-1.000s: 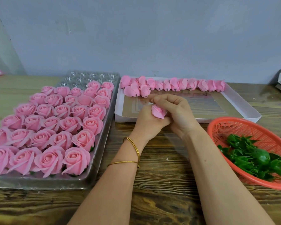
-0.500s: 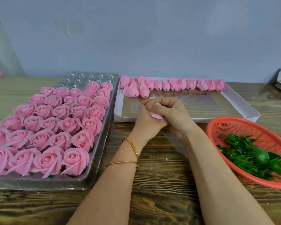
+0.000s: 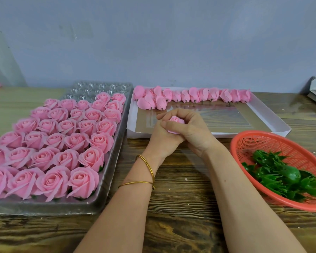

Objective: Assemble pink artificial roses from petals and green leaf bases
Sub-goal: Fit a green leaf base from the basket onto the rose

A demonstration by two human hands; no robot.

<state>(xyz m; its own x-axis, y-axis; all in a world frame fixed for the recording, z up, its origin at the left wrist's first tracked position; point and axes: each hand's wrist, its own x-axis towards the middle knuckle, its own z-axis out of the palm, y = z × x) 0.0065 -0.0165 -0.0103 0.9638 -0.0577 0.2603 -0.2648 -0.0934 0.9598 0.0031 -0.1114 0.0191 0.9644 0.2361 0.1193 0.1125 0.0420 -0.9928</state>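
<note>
At the far left a clear plastic tray (image 3: 44,207) is sitting on the tabletop (image 3: 181,207), holding rows of finished roses (image 3: 62,143), with empty cups showing only at its far end; just right of it, the left hand (image 3: 162,141) and right hand (image 3: 192,132) are pressing together, the fingers of both curling round one pink bud (image 3: 175,120) so that only its top and a lower edge are peeking out; whether a green base is already seated under it I cannot tell. Beyond the hands a white cardboard tray (image 3: 270,114) is carrying a row of waiting petal buds (image 3: 199,95) along its far wall; at the right a red basket (image 3: 244,141) is holding the green leaf bases (image 3: 281,176). Squeezing this tightly is risking creased or torn petals; a skewed push could be leaving the bud crooked on its base.
</note>
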